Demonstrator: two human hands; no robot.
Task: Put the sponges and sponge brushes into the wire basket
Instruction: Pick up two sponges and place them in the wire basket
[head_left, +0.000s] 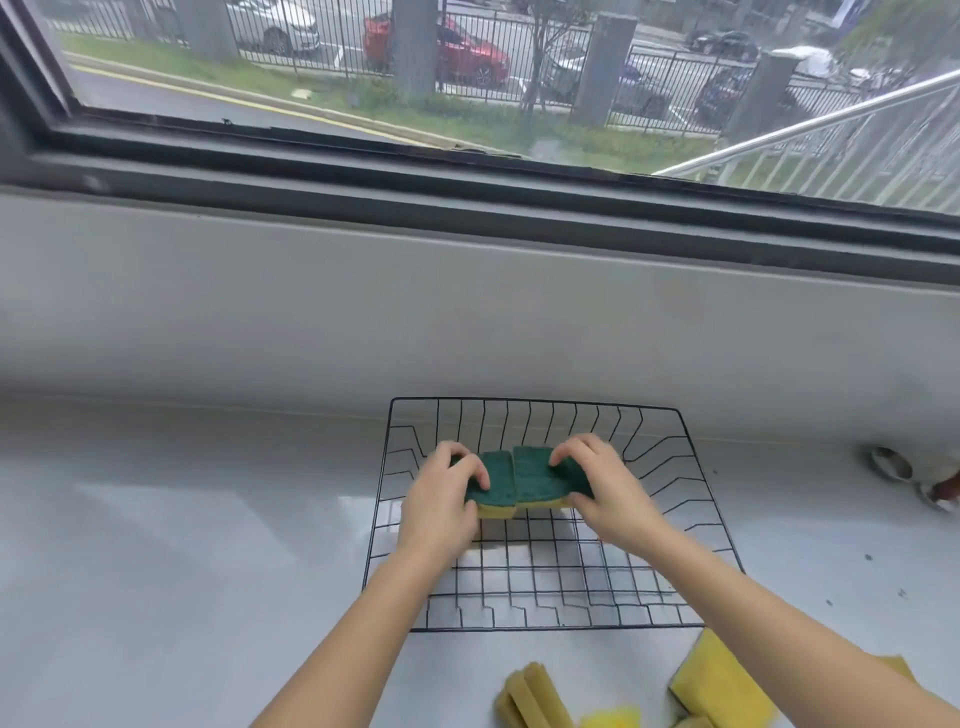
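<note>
Two green-topped sponges (524, 480) side by side, long axes left-right, above wire basket (535, 571)

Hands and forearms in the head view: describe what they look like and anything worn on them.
Both arms are bare up to the frame's lower edge, with no sleeves showing. The left hand and right hand wear no gloves, and no rings, watch or bracelet can be seen. Nails look short and unpainted, though the picture is slightly blurred.

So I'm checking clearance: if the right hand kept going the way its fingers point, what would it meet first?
Probably the left hand's sponge: the right hand, holding its own sponge, points left, and the two sponges already look edge to edge over the wire basket.
</note>
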